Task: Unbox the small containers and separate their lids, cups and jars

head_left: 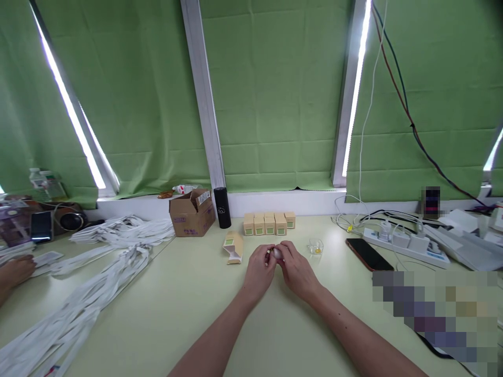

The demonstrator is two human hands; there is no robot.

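Note:
My left hand [259, 268] and my right hand [297, 269] meet over the table, fingers closed together on a small whitish rounded object [277, 253]. Fingers cover most of it, so its exact kind does not show. Just beyond my left hand, an opened small kraft-paper box [233, 247] lies on the table. Several closed small kraft boxes [269, 224] with green-marked labels stand in a row behind my hands. To the right of my right hand sits a small clear plastic piece [315, 246] with a bit of yellow in it.
A brown cardboard carton [192, 214] and a black cylinder [222, 208] stand at the back. White straps [98, 293] spread across the left, near another person's hand [18, 273]. On the right lie a phone [368, 254], a power strip [406, 247] and cables.

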